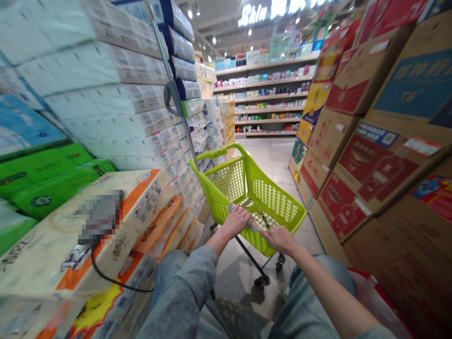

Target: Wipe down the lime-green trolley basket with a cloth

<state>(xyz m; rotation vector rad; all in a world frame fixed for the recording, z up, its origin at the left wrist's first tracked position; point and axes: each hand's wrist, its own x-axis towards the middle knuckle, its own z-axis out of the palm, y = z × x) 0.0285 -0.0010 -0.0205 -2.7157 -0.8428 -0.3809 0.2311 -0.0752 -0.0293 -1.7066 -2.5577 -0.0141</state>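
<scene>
A lime-green plastic shopping cart [278, 197] with perforated sides stands on the floor in front of my knees. My left hand [238, 220] is over the cart's near edge, its fingers bent around a small, crumpled, pale, see-through item [252, 224]. At the right end of that item is my right hand [280, 240], its fingers closed on it beside the cart's near rim. The item looks like clear plastic, but its exact kind cannot be told. Both hands are close together, with the item stretched between them.
Stacked tissue packs [134, 89] rise on the left, with a pixelated dark object [102, 216] and a black cable on a nearer pack [141, 188]. Cardboard boxes [381, 165] line the right. Stocked shelves [263, 87] stand ahead beyond the tiled aisle. A metal pole [162, 47] leans at the cart's left.
</scene>
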